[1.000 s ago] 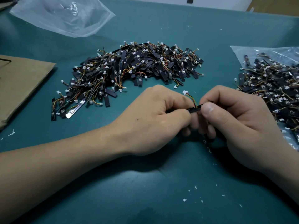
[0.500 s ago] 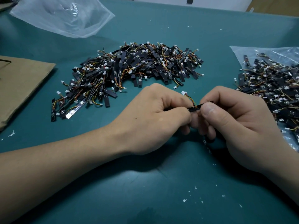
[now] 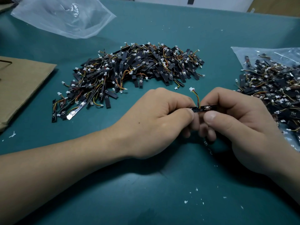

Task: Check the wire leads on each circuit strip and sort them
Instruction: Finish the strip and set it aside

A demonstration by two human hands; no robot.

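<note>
A black circuit strip is held level between both hands over the green table. My left hand pinches its left end, my right hand its right end. Its red, yellow and black wire lead stands up to a white connector. A big pile of similar strips lies beyond my hands. More strips sit on a clear bag at the right.
An empty clear plastic bag lies at the far left. A brown cardboard sheet covers the left edge of the green table. Small white scraps dot the mat near me.
The strip has turned so more of its face shows between my fingers, and the wire lead now stands more upright. Both hands stay in place.
</note>
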